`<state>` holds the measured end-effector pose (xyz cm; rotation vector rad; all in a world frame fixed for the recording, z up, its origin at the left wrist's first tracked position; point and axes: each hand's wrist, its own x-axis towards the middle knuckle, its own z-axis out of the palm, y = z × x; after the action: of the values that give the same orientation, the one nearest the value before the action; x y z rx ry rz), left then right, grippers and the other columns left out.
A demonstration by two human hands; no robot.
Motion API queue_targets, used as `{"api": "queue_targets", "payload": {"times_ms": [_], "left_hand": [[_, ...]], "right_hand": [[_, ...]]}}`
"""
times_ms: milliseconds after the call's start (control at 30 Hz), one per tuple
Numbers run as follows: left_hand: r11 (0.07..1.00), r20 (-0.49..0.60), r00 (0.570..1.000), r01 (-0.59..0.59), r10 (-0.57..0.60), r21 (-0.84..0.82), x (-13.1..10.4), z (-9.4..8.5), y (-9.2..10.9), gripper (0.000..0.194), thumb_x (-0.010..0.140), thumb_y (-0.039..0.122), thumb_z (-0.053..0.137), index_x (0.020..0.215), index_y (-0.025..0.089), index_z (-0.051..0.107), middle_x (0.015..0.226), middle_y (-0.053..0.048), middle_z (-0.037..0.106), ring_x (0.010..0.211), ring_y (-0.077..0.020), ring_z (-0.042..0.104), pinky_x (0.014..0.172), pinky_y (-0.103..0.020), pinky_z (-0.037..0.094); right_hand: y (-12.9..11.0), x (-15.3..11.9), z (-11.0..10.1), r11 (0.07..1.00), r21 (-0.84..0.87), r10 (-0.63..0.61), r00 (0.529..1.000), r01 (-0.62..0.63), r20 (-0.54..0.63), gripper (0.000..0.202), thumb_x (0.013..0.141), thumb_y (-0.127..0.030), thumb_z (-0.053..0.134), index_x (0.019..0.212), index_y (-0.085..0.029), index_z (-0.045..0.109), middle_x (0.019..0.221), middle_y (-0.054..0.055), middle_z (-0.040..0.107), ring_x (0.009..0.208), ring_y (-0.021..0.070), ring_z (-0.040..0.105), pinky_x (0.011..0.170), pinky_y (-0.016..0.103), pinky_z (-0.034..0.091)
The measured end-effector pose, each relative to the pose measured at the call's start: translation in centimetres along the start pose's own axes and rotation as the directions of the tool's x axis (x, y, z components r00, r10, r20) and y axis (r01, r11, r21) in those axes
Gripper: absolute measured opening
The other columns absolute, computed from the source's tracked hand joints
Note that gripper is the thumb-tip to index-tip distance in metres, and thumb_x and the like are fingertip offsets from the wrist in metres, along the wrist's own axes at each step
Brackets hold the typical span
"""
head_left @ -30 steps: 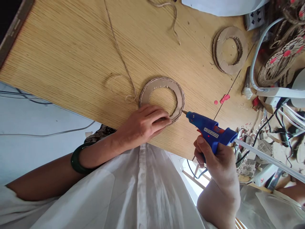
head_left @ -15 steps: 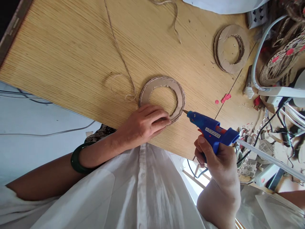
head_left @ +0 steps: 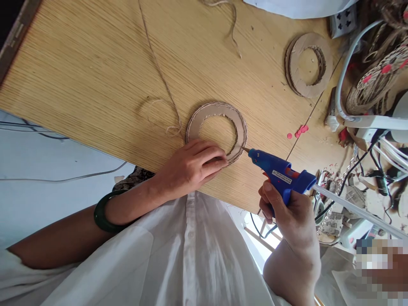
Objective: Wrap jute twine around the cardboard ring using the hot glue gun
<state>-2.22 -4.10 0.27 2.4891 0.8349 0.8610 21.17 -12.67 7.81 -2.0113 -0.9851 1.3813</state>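
Observation:
A cardboard ring [head_left: 204, 117] edged with twine lies on the wooden table near its front edge. My left hand [head_left: 199, 165] grips the ring's lower left part, fingers pressed together over it; the fingertips are partly hidden. Wrapped in my right hand [head_left: 283, 204] is a blue glue gun [head_left: 274, 165], its nozzle at the ring's right rim. A clear glue stick [head_left: 353, 206] sticks out of the gun's back. From the ring's left side a strand of twine [head_left: 158, 68] runs up the table, with a loose loop beside it.
Stacked cardboard rings [head_left: 295, 68] rest at the upper right. Small red discs [head_left: 299, 131] lie below them. A white cable [head_left: 342, 80], cords and craft scraps crowd the right side. Another piece of twine [head_left: 235, 25] lies at the top.
The glue gun in my right hand has shifted slightly left, its nozzle now over the ring's rim. My left hand has stayed in place.

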Motion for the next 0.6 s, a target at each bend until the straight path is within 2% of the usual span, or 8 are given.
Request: {"api": "queue_targets", "payload": {"times_ms": [100, 167, 433, 600], "left_hand": [[1.000, 0.011, 1.000, 0.005, -0.005, -0.010, 0.0, -0.1, 0.1, 0.013, 0.101, 0.017, 0.057, 0.111, 0.016, 0.065, 0.109, -0.004, 0.071, 0.102, -0.0185, 0.064, 0.090, -0.034, 0.053], [1.000, 0.028, 1.000, 0.006, -0.006, -0.021, 0.0, -0.2, 0.1, 0.013, 0.101, 0.016, 0.058, 0.112, 0.015, 0.065, 0.110, -0.006, 0.071, 0.103, -0.0191, 0.064, 0.090, -0.035, 0.052], [0.999, 0.064, 0.998, 0.014, -0.012, -0.040, -0.1, -0.4, 0.1, 0.014, 0.101, 0.014, 0.057, 0.113, 0.016, 0.064, 0.113, -0.006, 0.070, 0.105, -0.0199, 0.062, 0.092, -0.036, 0.051], [0.998, 0.048, 0.999, 0.020, -0.017, -0.056, -0.2, -0.2, 0.0, 0.020, 0.101, 0.016, 0.057, 0.120, 0.015, 0.062, 0.114, -0.007, 0.070, 0.105, -0.0199, 0.062, 0.094, -0.037, 0.052]], "right_hand": [[-0.2, -0.1, 0.1, 1.000, -0.002, 0.009, 1.000, -0.009, 0.020, 0.037, 0.094, -0.051, 0.066, 0.076, -0.019, 0.058, 0.047, -0.005, 0.046, 0.038, 0.0098, 0.041, 0.037, 0.026, 0.029], [-0.3, -0.3, 0.1, 1.000, -0.016, 0.022, 1.000, -0.021, 0.015, 0.043, 0.094, -0.051, 0.066, 0.066, -0.021, 0.051, 0.046, -0.004, 0.045, 0.038, 0.0099, 0.041, 0.037, 0.026, 0.029], [0.3, -1.0, 0.2, 1.000, -0.014, -0.018, 0.998, 0.019, 0.055, 0.039, 0.096, -0.048, 0.064, 0.073, -0.024, 0.045, 0.052, -0.008, 0.038, 0.039, 0.0088, 0.036, 0.037, 0.025, 0.023], [0.3, -1.1, 0.1, 0.997, -0.064, -0.047, 0.998, 0.050, 0.041, 0.032, 0.097, -0.046, 0.063, 0.080, -0.022, 0.052, 0.056, -0.007, 0.042, 0.040, 0.0084, 0.039, 0.037, 0.024, 0.027]]}}
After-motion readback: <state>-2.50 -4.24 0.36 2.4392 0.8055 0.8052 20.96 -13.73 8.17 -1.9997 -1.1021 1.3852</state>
